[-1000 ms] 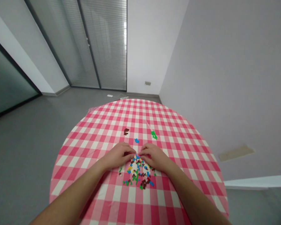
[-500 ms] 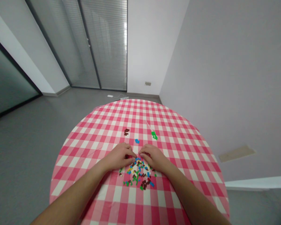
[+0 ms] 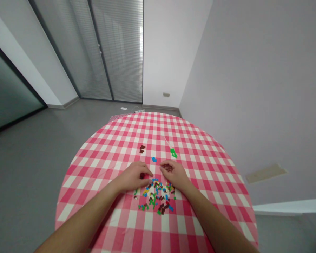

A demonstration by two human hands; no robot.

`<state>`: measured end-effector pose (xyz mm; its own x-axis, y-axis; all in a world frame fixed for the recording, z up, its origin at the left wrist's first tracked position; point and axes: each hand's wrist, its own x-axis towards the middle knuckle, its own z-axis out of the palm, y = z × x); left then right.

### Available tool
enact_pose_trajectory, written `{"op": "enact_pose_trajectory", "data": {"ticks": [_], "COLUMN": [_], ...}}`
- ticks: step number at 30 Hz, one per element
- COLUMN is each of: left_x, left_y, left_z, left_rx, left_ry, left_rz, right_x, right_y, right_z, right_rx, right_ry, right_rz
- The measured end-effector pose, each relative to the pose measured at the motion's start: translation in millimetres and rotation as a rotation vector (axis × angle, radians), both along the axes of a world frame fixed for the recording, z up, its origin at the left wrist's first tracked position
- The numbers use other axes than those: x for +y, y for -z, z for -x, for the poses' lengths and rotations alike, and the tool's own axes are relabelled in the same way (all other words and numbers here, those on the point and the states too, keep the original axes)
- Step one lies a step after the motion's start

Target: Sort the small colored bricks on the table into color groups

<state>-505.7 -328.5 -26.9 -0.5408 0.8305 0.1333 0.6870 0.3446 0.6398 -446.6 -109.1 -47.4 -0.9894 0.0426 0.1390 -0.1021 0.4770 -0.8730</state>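
Note:
A loose pile of small toy building bricks in blue, green, brown, white and yellow lies on the checked tablecloth between my forearms. My left hand rests at the pile's upper left edge. Its thumb and index finger are apart, with the thumb close to the bricks. Over the pile's upper right is my right hand, its fingers curved and a gap showing between thumb and index finger. Nothing is visible in either hand. Just beyond them lies a small blue brick group.
Farther out are a brown brick group at left and a green one at right. The round table's red-and-white tablecloth has a curved edge. Behind stand a glass partition and a white wall; a power strip lies on the floor.
My right hand has moved slightly away from the left, and its thumb and index finger have parted. My left hand has hardly moved.

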Motion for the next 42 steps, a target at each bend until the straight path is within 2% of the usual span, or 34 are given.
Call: {"op": "enact_pose_trajectory", "data": {"ticks": [4,11,16,24,32,42], "left_x": [1,1,2,2,3,3], "left_y": [-1.7,2.2,3.9,2.8,-1.2,0.2], "left_z": [-1,0,0,0,-1,-1], "left_rx": [-0.004,0.000,0.018,0.020,0.009,0.003], "left_ry": [-0.010,-0.007,0.005,0.014,0.011,0.008], "left_rz": [0.002,-0.021,-0.041,-0.046,-0.051,-0.040], "right_x": [2,-1,-2,-3,6,5], "right_y": [0.7,-3.9,-3.3,-4.1,-1.2,-1.3], "right_z": [2,6,9,10,6,4], "right_rx": [-0.008,0.073,0.024,0.101,0.123,0.121], "right_ry": [-0.009,-0.013,-0.042,-0.084,-0.031,-0.108], "right_rz": [-0.043,-0.298,-0.317,-0.386,-0.300,-0.413]}}
